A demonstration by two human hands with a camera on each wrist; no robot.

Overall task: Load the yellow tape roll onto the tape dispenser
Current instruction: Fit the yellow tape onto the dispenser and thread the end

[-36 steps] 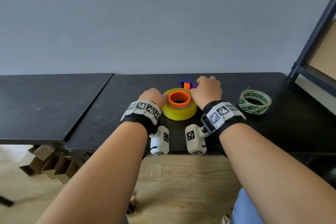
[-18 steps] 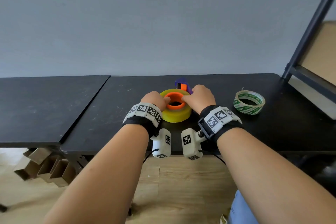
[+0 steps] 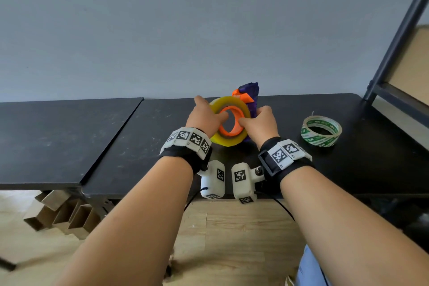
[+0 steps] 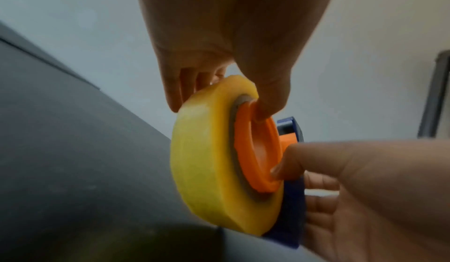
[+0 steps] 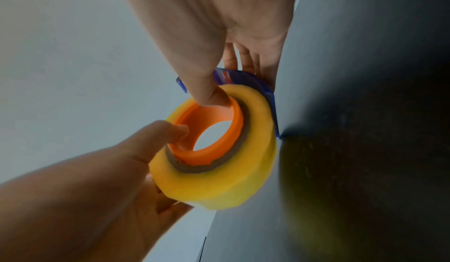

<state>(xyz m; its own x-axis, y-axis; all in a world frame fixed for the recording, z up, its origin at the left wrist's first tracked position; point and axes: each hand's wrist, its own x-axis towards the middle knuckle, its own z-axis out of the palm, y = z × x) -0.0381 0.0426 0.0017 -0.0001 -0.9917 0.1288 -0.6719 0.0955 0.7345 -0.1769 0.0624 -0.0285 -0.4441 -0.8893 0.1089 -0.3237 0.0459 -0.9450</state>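
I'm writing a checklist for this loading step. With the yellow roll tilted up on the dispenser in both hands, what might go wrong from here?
1. The yellow tape roll sits on the orange hub, with both thumbs hooked in; a pull from the left hand might slide it off.
2. The purple tape dispenser is tilted up; the right hand could lose it.
3. The green-printed tape roll lies near the right wrist and may get knocked.

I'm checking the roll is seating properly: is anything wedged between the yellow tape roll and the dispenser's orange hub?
Nothing visible. The yellow tape roll already sits around the orange hub of the tape dispenser, with only its brown core between. Both thumbs press inside the hub, not in the joint.
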